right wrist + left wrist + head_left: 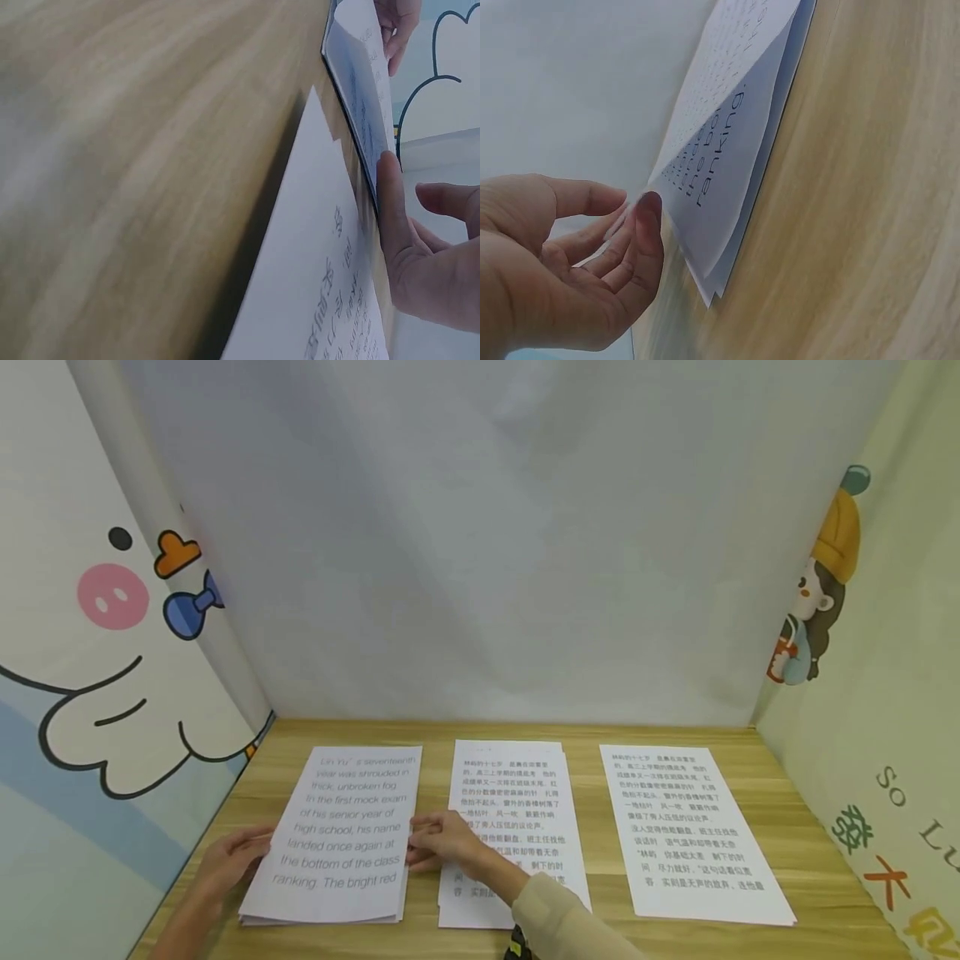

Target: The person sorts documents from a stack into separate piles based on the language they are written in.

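A stack of white sheets with English print (337, 835) lies on the left part of the table, its sheets slightly offset at the lower edge. My left hand (232, 860) touches the left edge with gently bent fingers. At the opposite edge is my right hand (446, 839), its fingertips against the paper and its forearm over the middle pile. In the left wrist view the top sheet (727, 157) bows upward, with the left hand (592, 262) at its side. The right wrist view shows an extended finger of the right hand (427, 255) along the stack's edge (364, 97).
A middle pile of sheets with Chinese print (517, 827) is slightly misaligned. Another Chinese-printed pile (690, 835) lies to the right. The wooden table (600, 935) meets a plain back wall (480, 543) and cartoon-printed side walls (112, 677).
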Motion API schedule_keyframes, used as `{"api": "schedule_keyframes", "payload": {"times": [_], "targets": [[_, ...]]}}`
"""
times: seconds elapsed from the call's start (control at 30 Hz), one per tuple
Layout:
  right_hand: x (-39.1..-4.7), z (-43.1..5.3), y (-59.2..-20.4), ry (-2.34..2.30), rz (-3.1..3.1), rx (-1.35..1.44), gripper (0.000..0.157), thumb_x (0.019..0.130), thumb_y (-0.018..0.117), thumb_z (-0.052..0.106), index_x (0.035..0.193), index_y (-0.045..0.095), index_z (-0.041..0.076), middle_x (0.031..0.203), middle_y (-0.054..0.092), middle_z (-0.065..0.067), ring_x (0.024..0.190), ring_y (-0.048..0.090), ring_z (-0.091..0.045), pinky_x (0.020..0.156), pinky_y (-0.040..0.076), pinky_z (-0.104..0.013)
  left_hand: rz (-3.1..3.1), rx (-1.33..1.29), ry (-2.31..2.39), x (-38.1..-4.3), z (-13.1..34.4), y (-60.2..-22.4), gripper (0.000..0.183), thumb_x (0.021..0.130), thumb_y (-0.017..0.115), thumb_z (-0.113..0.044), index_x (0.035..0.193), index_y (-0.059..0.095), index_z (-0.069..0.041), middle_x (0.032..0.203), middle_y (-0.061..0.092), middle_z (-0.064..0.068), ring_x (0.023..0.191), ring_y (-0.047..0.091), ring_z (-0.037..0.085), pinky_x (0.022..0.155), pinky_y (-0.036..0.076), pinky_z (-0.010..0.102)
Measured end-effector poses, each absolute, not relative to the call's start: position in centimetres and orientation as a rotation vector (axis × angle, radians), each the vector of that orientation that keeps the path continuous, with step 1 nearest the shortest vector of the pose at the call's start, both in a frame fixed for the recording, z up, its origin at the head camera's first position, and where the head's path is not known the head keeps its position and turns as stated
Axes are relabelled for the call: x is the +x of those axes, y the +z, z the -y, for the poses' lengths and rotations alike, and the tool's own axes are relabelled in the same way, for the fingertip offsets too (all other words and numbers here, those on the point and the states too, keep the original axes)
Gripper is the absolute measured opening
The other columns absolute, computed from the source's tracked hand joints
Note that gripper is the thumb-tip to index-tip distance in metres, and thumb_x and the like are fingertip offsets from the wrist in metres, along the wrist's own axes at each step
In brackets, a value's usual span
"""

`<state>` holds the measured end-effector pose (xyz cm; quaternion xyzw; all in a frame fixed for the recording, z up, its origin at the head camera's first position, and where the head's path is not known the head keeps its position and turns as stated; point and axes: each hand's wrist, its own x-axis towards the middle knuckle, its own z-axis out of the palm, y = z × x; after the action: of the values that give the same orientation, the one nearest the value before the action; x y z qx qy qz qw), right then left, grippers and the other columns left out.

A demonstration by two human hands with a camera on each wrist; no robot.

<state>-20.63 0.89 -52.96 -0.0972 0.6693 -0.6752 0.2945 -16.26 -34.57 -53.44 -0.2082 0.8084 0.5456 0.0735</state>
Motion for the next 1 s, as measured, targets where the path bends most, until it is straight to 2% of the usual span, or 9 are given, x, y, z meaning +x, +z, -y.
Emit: {"api": "schedule_keyframes", "payload": {"times": [0.3,0.57,0.83,1.0], "targets": [[-20.8,-2.4,-52.9,-1.744,-1.889,-0.292,0.043,0.100,0.059,0.005,0.140,0.053,-0.008,0.114,0.073,-0.025,0.095,0.076,-0.037,0.078,0.065,-0.040,-2.403,-0.604,1.694,-15.5,35.5,-52.9,0.058,0.102,0.060,-0.024,0.147,0.043,0.009,0.093,0.070,-0.014,0.081,0.065,0.001,0.073,0.059,0.023],[-21.5,-5.0,-52.9,-1.732,-1.930,-0.332,0.039,0.100,0.057,0.006,0.136,0.055,-0.009,0.112,0.072,-0.027,0.092,0.077,-0.033,0.075,0.065,-0.037,-2.344,-0.533,1.753,-15.5,33.6,-51.8,0.052,0.102,0.060,-0.020,0.145,0.047,0.007,0.102,0.074,-0.011,0.085,0.067,0.001,0.077,0.060,0.023],[-21.4,-9.7,-53.0,-1.723,-2.002,-0.250,0.037,0.102,0.056,0.009,0.135,0.056,-0.008,0.106,0.075,-0.021,0.084,0.076,-0.021,0.072,0.065,-0.033,-2.361,-0.413,1.681,-16.3,29.7,-51.0,0.047,0.102,0.060,-0.019,0.142,0.052,0.007,0.110,0.074,0.004,0.092,0.067,0.012,0.078,0.059,0.026],[-21.5,-11.4,-53.5,-1.737,-2.002,-0.218,0.038,0.104,0.053,0.011,0.136,0.055,-0.010,0.105,0.074,-0.019,0.083,0.076,-0.018,0.073,0.065,-0.032,-2.341,-0.350,1.643,-16.6,27.9,-51.1,0.047,0.102,0.061,-0.023,0.140,0.055,0.005,0.111,0.073,0.002,0.094,0.066,0.013,0.079,0.059,0.025]]}}
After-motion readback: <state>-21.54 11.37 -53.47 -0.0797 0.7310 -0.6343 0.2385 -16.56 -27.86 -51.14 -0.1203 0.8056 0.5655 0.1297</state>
